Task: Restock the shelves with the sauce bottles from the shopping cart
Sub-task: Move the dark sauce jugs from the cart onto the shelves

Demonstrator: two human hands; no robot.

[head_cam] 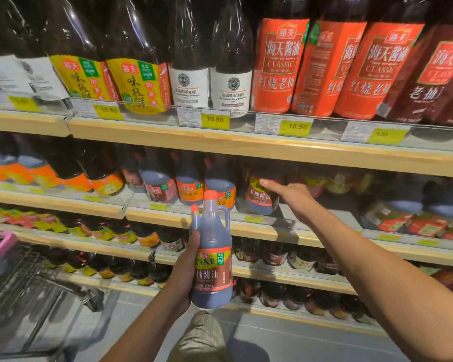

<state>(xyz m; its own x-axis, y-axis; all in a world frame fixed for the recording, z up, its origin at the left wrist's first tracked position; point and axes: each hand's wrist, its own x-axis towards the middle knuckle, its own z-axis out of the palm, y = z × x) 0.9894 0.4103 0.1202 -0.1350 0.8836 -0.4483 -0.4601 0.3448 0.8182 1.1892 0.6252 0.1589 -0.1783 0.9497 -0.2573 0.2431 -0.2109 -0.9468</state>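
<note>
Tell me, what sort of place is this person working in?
Most likely a supermarket aisle. Wooden shelves hold rows of sauce bottles, yellow price tags run along the shelf edges, and a shopping cart stands at the lower left. The left hand grips a handled bottle.

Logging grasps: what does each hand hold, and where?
The left hand grips the sauce bottle round its body; right hand reaches a shelf bottle, grip unclear.

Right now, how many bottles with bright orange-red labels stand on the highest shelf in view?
3: left bottle, middle bottle, right bottle, side by side. More may stand hidden behind.
</note>
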